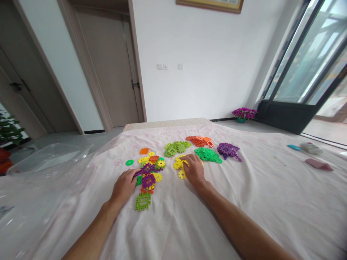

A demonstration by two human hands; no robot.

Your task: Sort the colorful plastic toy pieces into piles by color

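My left hand (126, 185) is at the left edge of a mixed heap of plastic interlocking pieces, its fingers closed on a purple square piece (138, 173). A second purple square piece (149, 180) and a light green square piece (142, 201) lie just to the right of and below it. My right hand (194, 169) rests over a pile of yellow notched discs (178, 165), thumb and fingers apart, covering part of the pile. Whether a disc is between those fingers is hard to see.
Sorted piles lie behind: light green (177, 147), orange (199, 140), green (208, 154) and purple (228, 149). A green disc (129, 162) and an orange square (144, 151) lie apart. Clear plastic containers (51, 159) stand left; a pink item (319, 164) lies right on the cloth (244, 195).
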